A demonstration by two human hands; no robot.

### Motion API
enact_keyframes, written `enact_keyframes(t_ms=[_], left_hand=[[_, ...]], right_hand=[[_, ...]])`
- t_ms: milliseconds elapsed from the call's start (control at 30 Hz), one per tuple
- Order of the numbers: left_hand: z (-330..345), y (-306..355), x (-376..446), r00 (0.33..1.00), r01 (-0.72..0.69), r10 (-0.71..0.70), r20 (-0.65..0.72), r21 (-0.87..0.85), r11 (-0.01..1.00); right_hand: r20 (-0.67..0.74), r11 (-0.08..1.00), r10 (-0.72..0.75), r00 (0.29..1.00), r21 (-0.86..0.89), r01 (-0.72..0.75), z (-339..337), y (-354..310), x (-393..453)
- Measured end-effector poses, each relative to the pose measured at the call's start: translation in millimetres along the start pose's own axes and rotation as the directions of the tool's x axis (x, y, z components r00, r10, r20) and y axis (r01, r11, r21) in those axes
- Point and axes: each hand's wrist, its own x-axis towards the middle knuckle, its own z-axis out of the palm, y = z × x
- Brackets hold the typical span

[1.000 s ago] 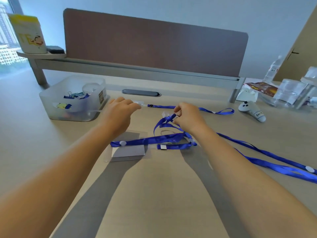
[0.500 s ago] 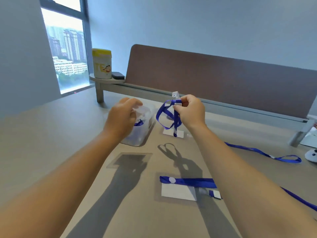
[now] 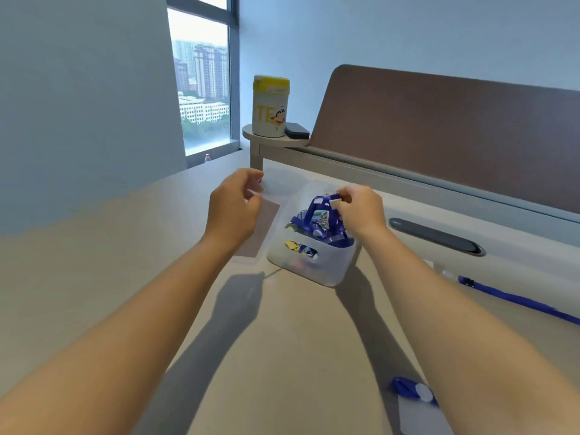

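Pinching the blue lanyard (image 3: 317, 215) near its white end piece, my right hand (image 3: 361, 211) hangs over the translucent bin (image 3: 326, 268) — the bundled loops sag inside it, among coloured bits I can't sort out through the frosted wall. My left hand (image 3: 233, 211), just beside the bin, has thumb and fingers closed on a clear plastic sheet (image 3: 276, 186). Whether it is a lid or a sleeve I can't tell, as its edges nearly vanish against the desk (image 3: 125, 277). A second lanyard (image 3: 518, 301) runs off the right edge, and a badge card (image 3: 420, 412) is cut off at the bottom. On the shelf, the yellow-lidded canister (image 3: 270, 105) reads "TE" — the rest curves out of sight.
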Motion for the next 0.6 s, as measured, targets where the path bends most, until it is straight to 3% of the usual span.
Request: enact_keyframes(t_ms=[100, 333, 467, 600], left_hand=[[2.7, -3.1, -1.1, 0.999, 0.031, -0.030, 0.015, -0.039, 0.999], [10.7, 29.2, -17.6, 0.998, 0.002, 0.004, 0.064, -0.086, 0.996], [23.8, 69.6, -44.3, 0.988, -0.100, 0.113, 0.103, -0.123, 0.987], [48.6, 110.9, -90.4, 0.928, -0.309, 0.336, 0.161, -0.170, 0.936]], right_hand=[[0.130, 0.983, 0.042, 0.991, -0.185, -0.018, 2.8, 4.2, 0.2], [0.026, 0.992, 0.032, 0.999, -0.124, -0.029, -52.7, 17.0, -37.9], [-0.022, 0.989, 0.067, 0.998, -0.132, -0.069, -100.6, 41.9, -82.1], [-0.063, 0.976, 0.155, 0.986, -0.147, -0.162, -152.0, 81.1, -138.7]])
